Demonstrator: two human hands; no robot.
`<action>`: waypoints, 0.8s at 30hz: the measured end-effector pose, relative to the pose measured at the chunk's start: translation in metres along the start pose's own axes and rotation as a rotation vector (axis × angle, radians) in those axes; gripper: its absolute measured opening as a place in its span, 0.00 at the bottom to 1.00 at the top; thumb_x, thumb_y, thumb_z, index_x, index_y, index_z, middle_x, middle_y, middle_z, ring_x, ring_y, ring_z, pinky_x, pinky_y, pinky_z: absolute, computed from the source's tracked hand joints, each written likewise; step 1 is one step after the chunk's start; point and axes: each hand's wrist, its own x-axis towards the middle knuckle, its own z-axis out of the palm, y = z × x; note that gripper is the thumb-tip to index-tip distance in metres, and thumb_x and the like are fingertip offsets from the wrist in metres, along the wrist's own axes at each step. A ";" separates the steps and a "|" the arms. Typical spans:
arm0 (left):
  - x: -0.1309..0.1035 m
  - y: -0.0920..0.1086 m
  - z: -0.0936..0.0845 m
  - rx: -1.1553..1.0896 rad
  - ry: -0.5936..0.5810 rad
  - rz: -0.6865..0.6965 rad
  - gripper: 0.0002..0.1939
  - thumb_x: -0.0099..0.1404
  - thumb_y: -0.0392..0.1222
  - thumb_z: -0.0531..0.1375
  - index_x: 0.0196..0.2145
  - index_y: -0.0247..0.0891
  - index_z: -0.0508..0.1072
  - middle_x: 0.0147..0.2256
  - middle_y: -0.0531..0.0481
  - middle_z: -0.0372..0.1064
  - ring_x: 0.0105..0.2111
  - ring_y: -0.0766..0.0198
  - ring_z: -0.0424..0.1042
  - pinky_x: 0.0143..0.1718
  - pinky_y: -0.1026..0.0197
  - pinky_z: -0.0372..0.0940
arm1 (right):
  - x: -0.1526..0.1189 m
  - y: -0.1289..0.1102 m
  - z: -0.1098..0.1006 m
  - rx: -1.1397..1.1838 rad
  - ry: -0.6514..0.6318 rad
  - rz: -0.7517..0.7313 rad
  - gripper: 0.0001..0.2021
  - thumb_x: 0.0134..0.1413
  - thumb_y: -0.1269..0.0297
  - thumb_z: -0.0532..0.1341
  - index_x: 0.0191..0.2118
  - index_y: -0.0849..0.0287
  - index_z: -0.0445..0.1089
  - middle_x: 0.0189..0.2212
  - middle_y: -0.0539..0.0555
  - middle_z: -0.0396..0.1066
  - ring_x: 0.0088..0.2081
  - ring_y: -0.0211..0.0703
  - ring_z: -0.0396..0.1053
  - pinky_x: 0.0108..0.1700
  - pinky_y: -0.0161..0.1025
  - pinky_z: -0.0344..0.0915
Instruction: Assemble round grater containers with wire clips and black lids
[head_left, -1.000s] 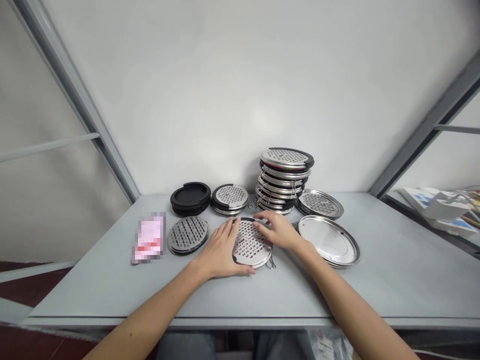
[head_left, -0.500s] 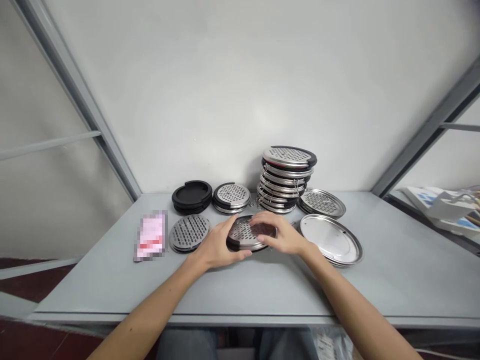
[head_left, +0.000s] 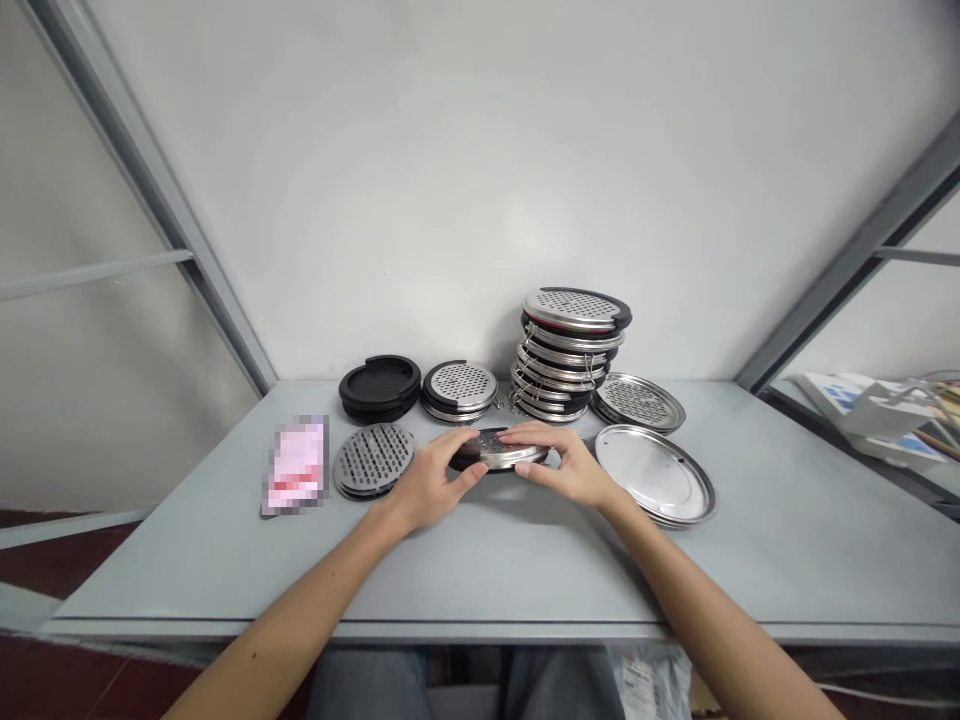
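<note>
Between my two hands is a round metal grater (head_left: 499, 452) with a black rim, tilted with its near edge raised. My left hand (head_left: 431, 482) grips its left side, thumb at the near edge and fingers over the top. From the right, my right hand (head_left: 566, 468) grips it the same way. Left of my left hand lies a small pile of grey slotted discs (head_left: 373, 458). Round metal lids (head_left: 656, 475) lie stacked to the right of my right hand. Just behind the held grater sits another grater with a black rim (head_left: 463, 385).
A tall stack of graters with wire clips (head_left: 574, 350) stands by the wall. Black rings (head_left: 380, 385) are piled at back left, and perforated plates (head_left: 640, 402) at back right. A blurred pink packet (head_left: 298, 465) lies at left on the grey table (head_left: 525, 580).
The grater has tilted, its near edge coming up and its face turning away from me. My hands have moved slightly with it. The whole view has shifted a little.
</note>
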 end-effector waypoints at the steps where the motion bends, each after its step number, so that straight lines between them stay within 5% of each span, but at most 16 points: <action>1: 0.000 0.000 0.000 0.000 -0.005 -0.003 0.22 0.66 0.51 0.57 0.54 0.38 0.67 0.52 0.41 0.70 0.52 0.53 0.70 0.54 0.48 0.65 | 0.000 0.000 0.000 0.010 0.001 0.006 0.16 0.51 0.58 0.66 0.47 0.52 0.76 0.47 0.57 0.75 0.51 0.56 0.69 0.54 0.53 0.64; 24: 0.004 0.008 0.002 0.049 0.186 0.030 0.12 0.62 0.46 0.62 0.42 0.39 0.77 0.43 0.44 0.75 0.44 0.56 0.74 0.48 0.51 0.69 | 0.002 0.009 -0.006 0.216 -0.002 0.102 0.15 0.49 0.56 0.68 0.44 0.52 0.78 0.44 0.57 0.76 0.49 0.55 0.69 0.52 0.52 0.63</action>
